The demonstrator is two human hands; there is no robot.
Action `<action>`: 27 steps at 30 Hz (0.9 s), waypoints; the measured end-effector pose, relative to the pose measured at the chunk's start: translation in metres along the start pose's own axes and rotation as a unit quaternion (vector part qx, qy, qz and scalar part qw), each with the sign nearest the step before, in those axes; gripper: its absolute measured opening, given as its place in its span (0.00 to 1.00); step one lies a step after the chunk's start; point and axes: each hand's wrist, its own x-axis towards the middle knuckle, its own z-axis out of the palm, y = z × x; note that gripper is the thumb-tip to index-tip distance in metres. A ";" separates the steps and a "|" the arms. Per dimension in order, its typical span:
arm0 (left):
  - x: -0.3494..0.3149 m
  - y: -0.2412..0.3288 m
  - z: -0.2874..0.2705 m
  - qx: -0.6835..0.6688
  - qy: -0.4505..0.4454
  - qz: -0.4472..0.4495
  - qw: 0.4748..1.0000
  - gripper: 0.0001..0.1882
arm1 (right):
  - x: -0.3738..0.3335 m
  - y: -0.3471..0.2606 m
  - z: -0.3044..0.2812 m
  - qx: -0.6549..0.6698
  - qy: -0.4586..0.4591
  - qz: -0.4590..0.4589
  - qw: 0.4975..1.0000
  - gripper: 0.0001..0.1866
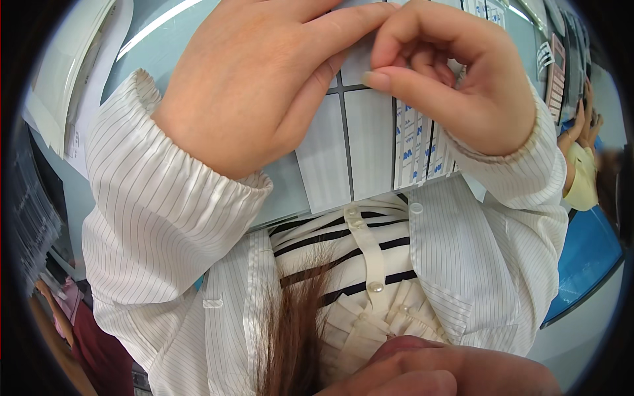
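Observation:
My left hand (264, 72) lies palm down with its fingers stretched out over a set of flat pale rectangular panels (370, 142) divided by dark lines. Its index fingertip reaches up to my right hand (465, 72), whose fingers are curled, with thumb and index tips close together just above the panels. Anything between those two tips is too small or hidden to make out. Beneath the right wrist run narrow white strips with blue print (413, 145), which look like adhesive backing, set side by side along the panels. The panels' far part is covered by both hands.
Clear-looking sheets and white paper (72, 86) lie at the table's left side. At the far right are a pink slotted piece (556, 72) and another person's hands (582, 125). A blue surface (588, 264) is at the right; a person in dark red (99, 346) is lower left.

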 end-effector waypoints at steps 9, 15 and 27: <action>0.007 0.007 -0.015 -0.071 -0.027 -0.038 0.996 0.27 | 0.008 0.001 -0.001 -0.058 0.003 -0.091 0.994 0.03; 0.012 0.004 -0.005 -0.065 -0.014 -0.059 0.996 0.27 | 0.019 -0.020 -0.006 -0.030 -0.025 -0.005 0.999 0.03; 0.006 -0.009 -0.001 -0.150 0.025 -0.023 0.988 0.33 | 0.025 -0.023 -0.001 -0.142 -0.023 -0.072 0.987 0.02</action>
